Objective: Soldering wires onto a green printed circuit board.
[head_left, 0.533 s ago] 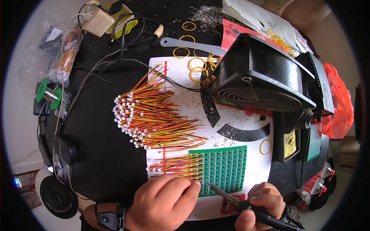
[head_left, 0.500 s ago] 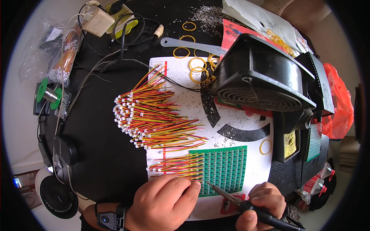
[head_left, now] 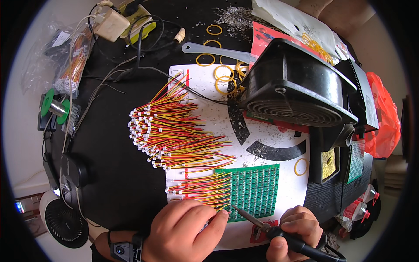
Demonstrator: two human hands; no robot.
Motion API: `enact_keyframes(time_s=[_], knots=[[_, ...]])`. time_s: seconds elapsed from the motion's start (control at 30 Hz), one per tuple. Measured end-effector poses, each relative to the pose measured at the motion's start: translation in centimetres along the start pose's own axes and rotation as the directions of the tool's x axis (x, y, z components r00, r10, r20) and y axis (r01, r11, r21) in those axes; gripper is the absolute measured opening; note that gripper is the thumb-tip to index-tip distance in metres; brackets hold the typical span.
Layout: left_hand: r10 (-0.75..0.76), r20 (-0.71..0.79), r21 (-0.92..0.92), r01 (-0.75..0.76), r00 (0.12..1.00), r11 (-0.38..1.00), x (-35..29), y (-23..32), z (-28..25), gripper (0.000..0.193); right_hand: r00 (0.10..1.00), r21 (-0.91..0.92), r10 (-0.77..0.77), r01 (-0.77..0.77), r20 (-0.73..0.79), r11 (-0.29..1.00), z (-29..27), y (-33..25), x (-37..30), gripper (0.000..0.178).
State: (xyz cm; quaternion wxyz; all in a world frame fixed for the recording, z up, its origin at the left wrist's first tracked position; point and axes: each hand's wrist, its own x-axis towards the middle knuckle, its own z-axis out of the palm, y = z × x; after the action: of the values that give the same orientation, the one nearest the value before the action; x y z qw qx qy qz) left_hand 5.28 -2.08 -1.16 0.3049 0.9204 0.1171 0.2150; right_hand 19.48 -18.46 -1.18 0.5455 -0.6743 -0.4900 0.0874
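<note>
My left hand (head_left: 185,229) is closed in a pinch at the lower left edge of a green circuit board panel (head_left: 255,192). A wire lead seems held there, mostly hidden by the fingers. In my right hand (head_left: 301,225) is a soldering iron (head_left: 279,233), its tip touching or just over the panel near the left fingertips. Along the panel's left edge lies a row of red, yellow and black wire leads (head_left: 200,188) with white connectors, their ends reaching onto the board. Above them spreads a large pile of similar leads (head_left: 174,131).
A black blower fan (head_left: 297,87) stands at the right, beyond a yellow tip-cleaning sponge (head_left: 328,163). A solder spool (head_left: 56,107) is at far left. Rubber bands (head_left: 224,78), a grey plastic strip (head_left: 214,50) and metal clippings lie toward the back. Cables cross the upper left.
My left hand has shifted slightly down and right along the panel edge. The panel has turned very slightly, and the iron tip has moved a little left.
</note>
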Motion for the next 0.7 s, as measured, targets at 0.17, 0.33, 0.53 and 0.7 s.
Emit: enact_keyframes(time_s=[0.17, 0.33, 0.53, 0.7], knots=[[-0.038, 0.069, -0.004, 0.038, 0.997, 0.999, 0.01, 0.01, -0.05, 0.015, 1.0, 0.002, 0.02, -0.02, -0.017, 1.0, 0.34, -0.1, 0.06, 0.023], [-0.072, 0.034, -0.023, 0.073, 0.997, 0.997, 0.01, 0.01, 0.05, 0.016, 0.999, 0.011, 0.02, -0.02, -0.041, 1.0, 0.37, 0.01, -0.13, 0.023], [-0.049, 0.054, -0.009, 0.049, 0.997, 0.999, 0.11, -0.13, 0.03, 0.016, 0.997, 0.042, 0.037, -0.034, -0.069, 0.999, 0.22, -0.03, -0.43, 0.023], [0.012, 0.024, -0.005, -0.011, 1.0, 1.0, 0.19, -0.16, -0.31, 0.014, 0.996, 0.054, 0.049, -0.045, -0.071, 0.998, 0.08, -0.09, -0.38, 0.023]])
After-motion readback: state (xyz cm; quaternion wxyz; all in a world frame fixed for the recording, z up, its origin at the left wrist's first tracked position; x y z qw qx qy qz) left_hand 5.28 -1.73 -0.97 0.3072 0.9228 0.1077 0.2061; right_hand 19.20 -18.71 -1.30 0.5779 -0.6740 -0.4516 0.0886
